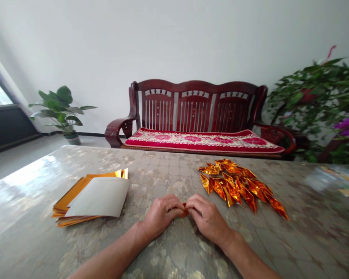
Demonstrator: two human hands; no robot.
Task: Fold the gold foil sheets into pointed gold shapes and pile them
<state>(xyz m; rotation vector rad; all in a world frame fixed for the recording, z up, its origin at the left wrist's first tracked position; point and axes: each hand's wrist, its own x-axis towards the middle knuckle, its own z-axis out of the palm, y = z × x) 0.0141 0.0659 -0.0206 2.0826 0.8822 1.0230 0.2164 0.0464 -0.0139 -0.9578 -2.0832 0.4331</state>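
Observation:
My left hand and my right hand meet above the middle of the table, fingers closed. Between their fingertips they pinch a small piece of folded gold foil paper, mostly hidden by the fingers. To the right of my right hand lies a heap of folded gold foil pieces, pointed at the ends and shiny. Left of my left hand is a stack of gold foil paper sheets, fanned unevenly, with a pale sheet face up on top.
A patterned, glossy cover lies over the table. At its right edge rests a clear plastic bag. Beyond stands a dark red wooden bench with a floral cushion. Potted plants flank the bench.

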